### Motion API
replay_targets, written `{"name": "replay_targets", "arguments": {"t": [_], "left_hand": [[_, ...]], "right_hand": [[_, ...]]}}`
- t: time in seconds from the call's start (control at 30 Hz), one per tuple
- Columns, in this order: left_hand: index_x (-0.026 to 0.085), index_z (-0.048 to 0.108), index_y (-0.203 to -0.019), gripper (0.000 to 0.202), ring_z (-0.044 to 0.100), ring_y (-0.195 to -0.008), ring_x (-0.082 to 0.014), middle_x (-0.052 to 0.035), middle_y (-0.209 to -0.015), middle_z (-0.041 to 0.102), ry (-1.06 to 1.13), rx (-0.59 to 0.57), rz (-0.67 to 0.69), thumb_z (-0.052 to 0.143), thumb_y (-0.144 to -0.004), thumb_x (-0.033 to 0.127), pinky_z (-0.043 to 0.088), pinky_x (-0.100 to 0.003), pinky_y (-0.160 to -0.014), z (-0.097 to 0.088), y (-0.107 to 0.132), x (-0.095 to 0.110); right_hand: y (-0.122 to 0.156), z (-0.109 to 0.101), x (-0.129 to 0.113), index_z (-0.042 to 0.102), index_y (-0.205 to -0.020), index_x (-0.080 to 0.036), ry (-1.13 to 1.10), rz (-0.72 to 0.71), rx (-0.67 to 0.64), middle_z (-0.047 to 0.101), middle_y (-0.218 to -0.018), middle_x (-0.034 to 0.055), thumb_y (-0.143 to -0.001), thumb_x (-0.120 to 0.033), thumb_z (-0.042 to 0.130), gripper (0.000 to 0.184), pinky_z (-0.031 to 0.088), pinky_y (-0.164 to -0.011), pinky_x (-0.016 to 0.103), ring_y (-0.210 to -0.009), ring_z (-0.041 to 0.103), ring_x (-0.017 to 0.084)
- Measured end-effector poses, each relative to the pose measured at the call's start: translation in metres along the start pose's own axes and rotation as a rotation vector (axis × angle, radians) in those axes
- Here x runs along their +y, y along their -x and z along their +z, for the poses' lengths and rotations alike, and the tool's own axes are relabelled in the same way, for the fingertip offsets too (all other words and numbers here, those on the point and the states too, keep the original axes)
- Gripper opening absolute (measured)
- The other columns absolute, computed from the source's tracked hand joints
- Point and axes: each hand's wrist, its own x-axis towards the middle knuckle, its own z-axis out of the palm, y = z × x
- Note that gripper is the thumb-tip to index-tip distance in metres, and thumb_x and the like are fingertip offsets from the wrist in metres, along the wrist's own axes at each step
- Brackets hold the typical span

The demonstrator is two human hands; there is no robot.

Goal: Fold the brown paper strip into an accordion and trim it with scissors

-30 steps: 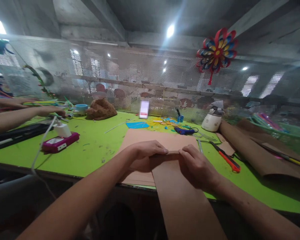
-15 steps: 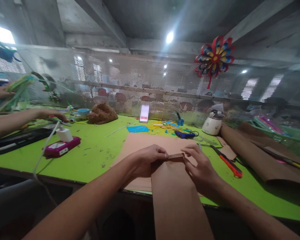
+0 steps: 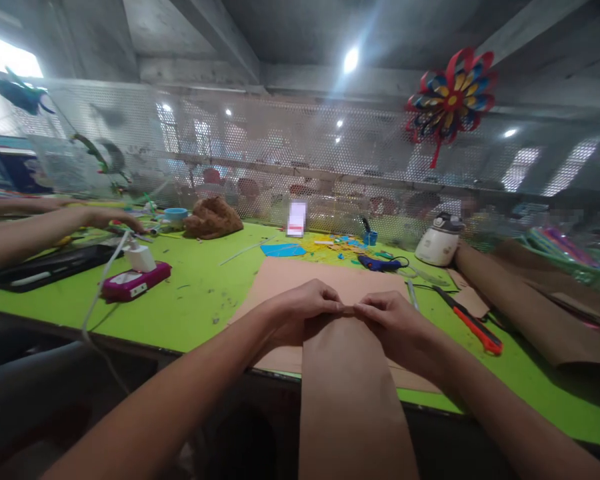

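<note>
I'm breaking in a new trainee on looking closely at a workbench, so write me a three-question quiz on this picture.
1. Multiple choice: what are the left hand and the right hand pinching? (a) a white bottle, (b) the end of a brown strip, (c) a blue cup.
2. True or false: a red-and-black tool lies on the green table, to the right of the right hand.
3. Fill in the colour: the white plug sits on a ____ power strip.

Key: 1. b; 2. true; 3. purple.
</note>
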Motion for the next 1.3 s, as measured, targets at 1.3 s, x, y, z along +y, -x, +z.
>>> {"name": "replay_targets", "arguments": {"t": [1.3], "left_hand": [[0.012, 0.055, -0.064, 0.040, 0.033, -0.052, -0.0075, 0.0031, -0.056, 0.041, -0.298, -0.061, 0.147, 0.052, -0.079, 0.049, 0.026, -0.021, -0.048, 0.001, 0.002, 0.005]], "right_hand": [[0.013, 0.007, -0.005, 0.056, -0.071, -0.013, 0.115, -0.037, -0.160, 0.043, -0.062, -0.0027, -0.078, -0.047, 0.058, 0.034, 0.024, -0.047, 0.022, -0.054, 0.032, 0.008]]}}
